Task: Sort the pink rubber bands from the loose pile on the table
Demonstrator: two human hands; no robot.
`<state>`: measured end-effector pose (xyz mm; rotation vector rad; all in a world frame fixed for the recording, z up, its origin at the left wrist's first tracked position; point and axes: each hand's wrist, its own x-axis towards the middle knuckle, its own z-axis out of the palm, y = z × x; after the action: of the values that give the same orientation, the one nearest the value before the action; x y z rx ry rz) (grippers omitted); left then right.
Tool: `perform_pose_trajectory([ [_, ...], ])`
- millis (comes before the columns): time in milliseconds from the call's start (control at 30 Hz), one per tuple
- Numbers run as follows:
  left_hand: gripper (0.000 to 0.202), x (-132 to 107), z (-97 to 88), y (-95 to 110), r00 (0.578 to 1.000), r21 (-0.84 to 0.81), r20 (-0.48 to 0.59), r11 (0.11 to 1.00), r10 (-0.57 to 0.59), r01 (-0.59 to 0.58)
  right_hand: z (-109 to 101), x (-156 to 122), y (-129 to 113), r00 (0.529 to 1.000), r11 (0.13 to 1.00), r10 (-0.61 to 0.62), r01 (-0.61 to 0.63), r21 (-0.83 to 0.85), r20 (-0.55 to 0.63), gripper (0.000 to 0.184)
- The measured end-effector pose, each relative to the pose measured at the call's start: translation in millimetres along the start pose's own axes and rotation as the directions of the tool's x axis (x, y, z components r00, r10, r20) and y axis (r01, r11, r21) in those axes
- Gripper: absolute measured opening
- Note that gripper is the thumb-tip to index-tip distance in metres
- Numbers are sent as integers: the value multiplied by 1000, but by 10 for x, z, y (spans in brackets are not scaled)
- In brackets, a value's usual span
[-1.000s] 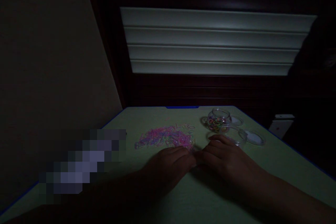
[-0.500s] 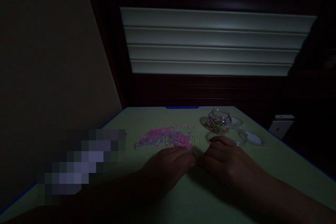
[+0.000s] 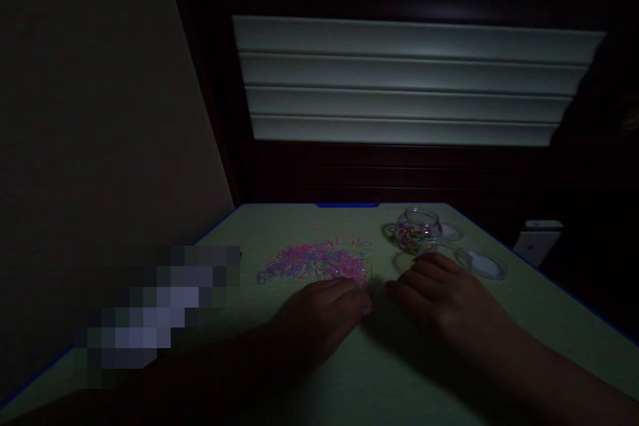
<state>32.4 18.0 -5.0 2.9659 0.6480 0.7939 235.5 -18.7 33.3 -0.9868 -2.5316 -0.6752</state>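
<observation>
colourful bands lie heaped just beyond the left hand, the right hand near but apart, both curled, whether gripping anything i cannot tell.

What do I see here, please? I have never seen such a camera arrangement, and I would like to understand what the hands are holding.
There is no machine: these are a person's bare hands, seen by one camera worn on the head, looking forward and down.

On the pale table lies a spread of small pink and purple loops. Further right stands an open clear jar with coloured rings inside; a clear round lid lies nearby.

The left hand is at the near edge of the loops; the right hand is apart from it, in front of the jar. It is too dark to tell whether either holds anything.
</observation>
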Motion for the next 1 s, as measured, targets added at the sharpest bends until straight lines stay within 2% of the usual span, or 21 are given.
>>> perform_pose_trajectory([
  [133, 17, 1, -7, 2, 1000, 10, -12, 1000, 3, -3, -47, -7, 75, 988, 969, 152, -141, -203, 40, 15],
  [267, 19, 5, -8, -1, 999, 36, -33, 999, 19, -17, -123, -19, 133, 937, 893, 335, -282, -350, 99, 20],
  [400, 19, 8, -27, 5, 1000, 32, -17, 999, 15, -14, -156, -37, 152, 885, 832, 450, -367, -417, 120, 25],
  [500, 19, 6, -40, 7, 1000, 22, -14, 1000, 21, -21, -160, -47, 153, 876, 813, 471, -383, -438, 108, 23],
  [700, 19, -7, -21, -12, 998, 22, -34, 998, 55, -55, -170, -67, 153, 894, 809, 446, -377, -450, 52, 23],
  [1000, 19, -16, -14, -8, 999, 39, -35, 999, 37, -36, -172, -72, 146, 888, 799, 457, -387, -460, 46, 22],
])
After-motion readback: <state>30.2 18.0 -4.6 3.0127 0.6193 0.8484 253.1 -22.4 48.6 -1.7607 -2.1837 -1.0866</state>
